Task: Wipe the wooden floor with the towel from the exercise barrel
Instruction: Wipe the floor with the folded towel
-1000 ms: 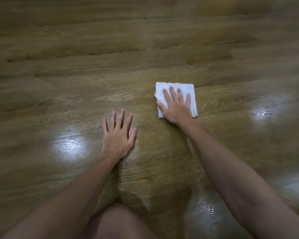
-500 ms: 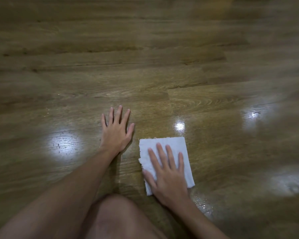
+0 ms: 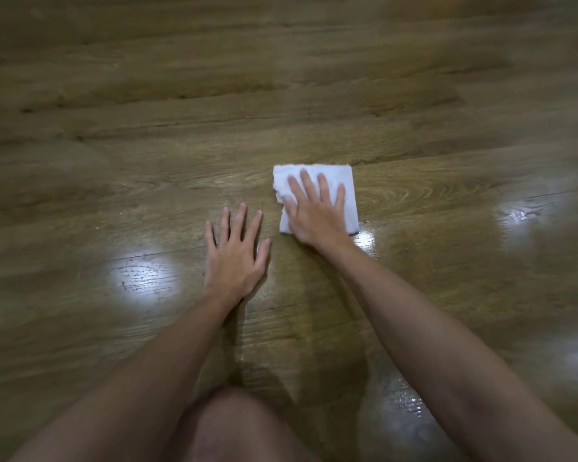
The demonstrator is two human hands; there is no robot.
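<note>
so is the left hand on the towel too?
No, the left hand lies flat on the bare floor beside the towel; only the right hand presses it.

One towel (image 3: 317, 181) lies on the floor (image 3: 281, 95), and two hands are down on the boards: the right hand (image 3: 316, 213) flat on the towel, the left hand (image 3: 236, 258) just beside the towel. One bare knee (image 3: 241, 425) shows nearest the camera, below the towel.
</note>
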